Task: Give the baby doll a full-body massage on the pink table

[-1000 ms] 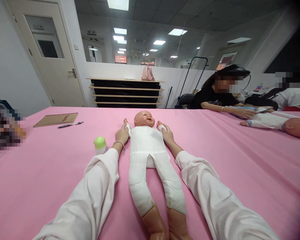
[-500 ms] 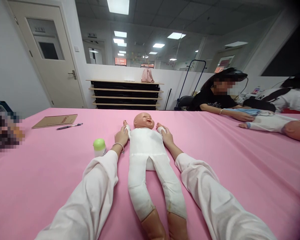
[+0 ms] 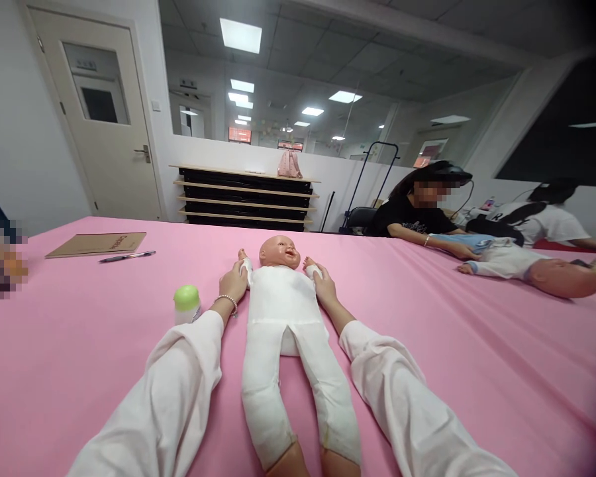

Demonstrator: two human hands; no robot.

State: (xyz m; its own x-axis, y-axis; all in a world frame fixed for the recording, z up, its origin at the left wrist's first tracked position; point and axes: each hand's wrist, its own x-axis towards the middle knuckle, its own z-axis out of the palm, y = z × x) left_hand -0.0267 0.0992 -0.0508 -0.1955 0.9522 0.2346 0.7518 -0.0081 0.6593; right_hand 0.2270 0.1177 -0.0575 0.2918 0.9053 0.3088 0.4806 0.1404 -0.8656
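A baby doll with a white cloth body lies on its back on the pink-covered table, head away from me and feet towards me. Its arms are bent up beside its head. My left hand is closed around the doll's arm on the left. Around the other arm, on the right, my right hand is closed in the same way. The fingertips of both hands are partly hidden behind the doll's arms. A small white bottle with a green cap stands just left of my left wrist.
A brown notebook and a pen lie at the far left. At the right, a person in black handles another doll. Another person in white sits beyond. Black shelving stands behind the table.
My view has tilted up and shifted slightly right, so the scene sits lower and further left. Both hands keep their hold on the doll's arms.
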